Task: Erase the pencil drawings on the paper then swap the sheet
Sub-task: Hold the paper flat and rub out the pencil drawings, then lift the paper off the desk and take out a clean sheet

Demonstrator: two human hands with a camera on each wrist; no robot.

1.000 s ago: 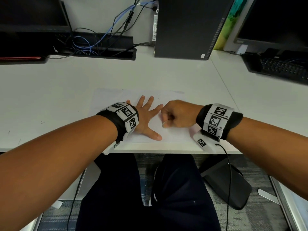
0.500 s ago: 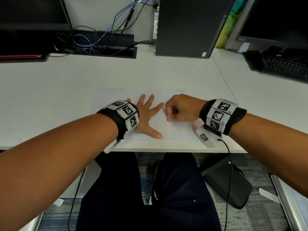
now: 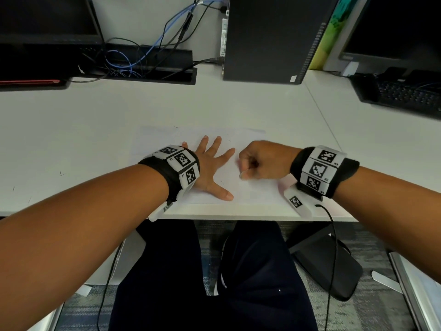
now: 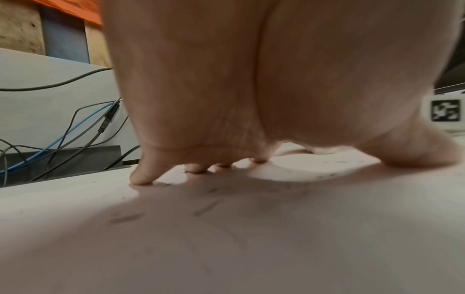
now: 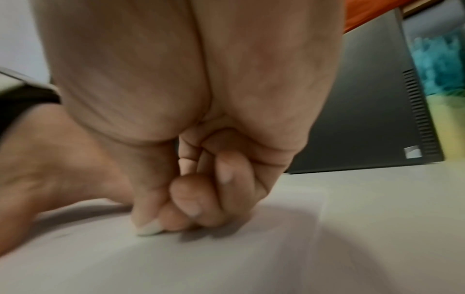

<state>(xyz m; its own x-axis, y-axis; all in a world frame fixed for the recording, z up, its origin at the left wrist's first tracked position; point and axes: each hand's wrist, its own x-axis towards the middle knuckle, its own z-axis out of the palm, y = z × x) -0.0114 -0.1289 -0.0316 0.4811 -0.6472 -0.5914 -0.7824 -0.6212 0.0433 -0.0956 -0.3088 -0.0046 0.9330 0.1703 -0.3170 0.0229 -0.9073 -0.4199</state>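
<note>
A white sheet of paper [image 3: 253,144] lies on the white desk [image 3: 71,139] near its front edge. My left hand [image 3: 212,166] lies flat on the sheet with its fingers spread, pressing it down; in the left wrist view the fingertips [image 4: 141,177] touch the paper [image 4: 302,208]. Just to its right, my right hand [image 3: 259,163] is curled into a fist on the sheet. It pinches a small whitish eraser [image 5: 148,230], of which only the tip shows against the paper. Small dark crumbs and faint marks [image 4: 206,206] are scattered on the sheet.
A black computer tower [image 3: 269,37] stands at the back of the desk. A cable tray with tangled wires [image 3: 152,68] is at the back left beside a dark monitor [image 3: 47,20]. A keyboard [image 3: 405,96] lies far right. The desk's front edge [image 3: 238,215] is just below my wrists.
My right fist shifted a little away and to the right over the sheet, then came back slightly towards me. The left hand stayed flat in the same place.
</note>
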